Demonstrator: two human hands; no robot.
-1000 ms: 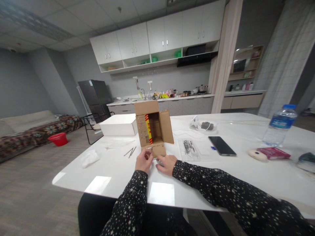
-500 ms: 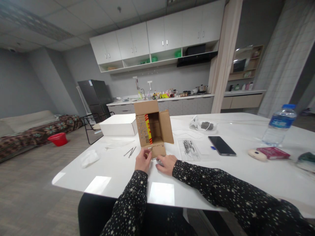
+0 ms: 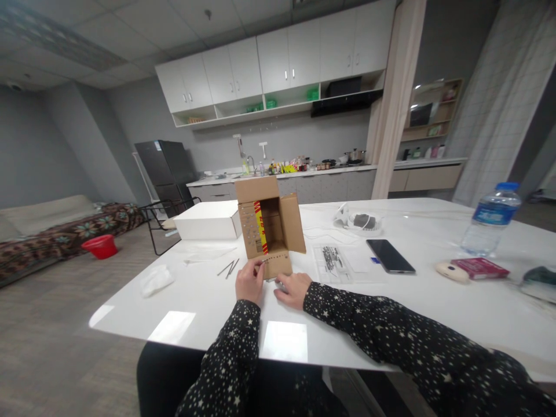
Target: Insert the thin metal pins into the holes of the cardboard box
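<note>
An open cardboard box (image 3: 249,234) with yellow and red tape stands on the white table, its opening towards me. Its front flap (image 3: 280,267) lies down towards me and has a row of small dark marks. At the flap's left edge my left hand (image 3: 249,282) is closed in a pinch; whatever it holds is too small to make out. My right hand (image 3: 294,289) rests on the table by the flap's near right corner, thumb and index finger apart. A thin metallic piece (image 3: 271,280) lies along the flap's near edge, by my right fingertips.
Left of the box are tweezers-like metal tools (image 3: 231,269), a crumpled tissue (image 3: 156,280) and a white box (image 3: 207,222). On the right are a clear case of small metal bits (image 3: 332,260), a phone (image 3: 391,256), a maroon box (image 3: 480,268) and a water bottle (image 3: 490,223).
My left fingers have turned and shifted slightly left at the flap, the fingertips now less visible. My right hand stays in place. The whole view has shifted a little.
</note>
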